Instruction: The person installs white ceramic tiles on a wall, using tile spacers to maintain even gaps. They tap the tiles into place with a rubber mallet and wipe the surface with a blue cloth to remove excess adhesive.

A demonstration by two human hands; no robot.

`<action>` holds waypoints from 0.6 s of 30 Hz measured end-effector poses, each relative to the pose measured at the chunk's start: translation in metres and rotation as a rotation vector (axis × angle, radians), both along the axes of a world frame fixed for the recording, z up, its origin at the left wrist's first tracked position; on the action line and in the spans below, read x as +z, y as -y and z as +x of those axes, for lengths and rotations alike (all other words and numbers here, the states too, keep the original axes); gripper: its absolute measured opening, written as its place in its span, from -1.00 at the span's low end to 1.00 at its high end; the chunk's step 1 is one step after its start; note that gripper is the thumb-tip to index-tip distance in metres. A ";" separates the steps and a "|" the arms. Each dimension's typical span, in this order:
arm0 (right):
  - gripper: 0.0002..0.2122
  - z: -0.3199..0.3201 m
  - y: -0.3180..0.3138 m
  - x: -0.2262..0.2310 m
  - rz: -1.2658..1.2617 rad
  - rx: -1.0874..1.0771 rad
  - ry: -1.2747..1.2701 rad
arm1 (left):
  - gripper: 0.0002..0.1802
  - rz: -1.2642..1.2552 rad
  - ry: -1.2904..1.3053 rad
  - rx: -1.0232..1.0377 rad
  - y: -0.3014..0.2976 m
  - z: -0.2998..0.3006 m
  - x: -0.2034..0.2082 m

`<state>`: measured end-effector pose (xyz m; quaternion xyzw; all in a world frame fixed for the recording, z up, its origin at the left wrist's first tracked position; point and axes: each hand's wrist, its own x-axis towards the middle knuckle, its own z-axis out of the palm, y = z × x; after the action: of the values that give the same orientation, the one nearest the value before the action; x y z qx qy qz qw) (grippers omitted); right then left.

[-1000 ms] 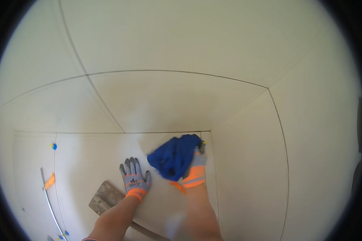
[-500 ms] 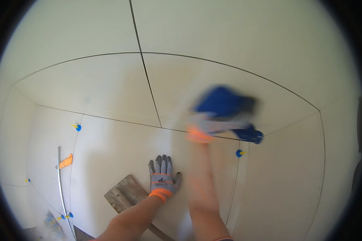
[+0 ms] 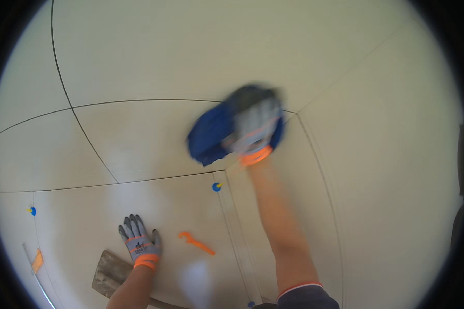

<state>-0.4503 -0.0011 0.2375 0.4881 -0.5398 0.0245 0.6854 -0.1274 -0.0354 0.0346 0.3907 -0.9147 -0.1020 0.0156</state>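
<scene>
My right hand point(image 3: 257, 123), in a grey glove with an orange cuff, presses a dark blue cloth point(image 3: 209, 135) against the pale tiles near a corner. Motion blurs the hand and the cloth. Lower left, my left hand point(image 3: 139, 241), gloved alike, lies flat on a large tile with its fingers spread, holding nothing. An orange plastic wrench point(image 3: 197, 243) rests to the right of it. Beside my left wrist is a worn, square, grey-brown blade point(image 3: 111, 270), shovel-like; my left forearm partly covers it, and a dark handle seems to run on behind.
Blue-and-yellow round tile levelers sit on the joints, one point(image 3: 216, 187) below the cloth and another point(image 3: 32, 211) at far left. A thin metal strip point(image 3: 44, 291) and an orange piece point(image 3: 37, 261) lie at lower left. Dark joints divide the tiles; an adjoining tiled surface point(image 3: 392, 170) rises at right.
The view has swung to the right. My right hand has carried the blue cloth rightward toward the corner. My left hand stays flat beside the blade, and the orange wrench has become visible.
</scene>
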 end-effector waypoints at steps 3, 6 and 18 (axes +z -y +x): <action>-0.60 -0.034 -0.014 0.100 -0.529 0.285 0.436 | -0.22 0.005 -0.010 0.013 0.000 -0.001 -0.002; -0.78 -0.047 -0.018 0.175 -0.488 0.409 1.031 | -0.22 0.058 0.014 0.029 0.001 -0.002 0.000; -0.61 0.117 0.142 0.060 0.348 0.562 0.183 | -0.21 0.087 -0.049 0.053 0.000 0.000 0.007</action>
<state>-0.3328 -0.1435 0.2974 0.7230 -0.4395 0.1636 0.5073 -0.1279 -0.0357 0.0418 0.4125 -0.8980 -0.1509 0.0238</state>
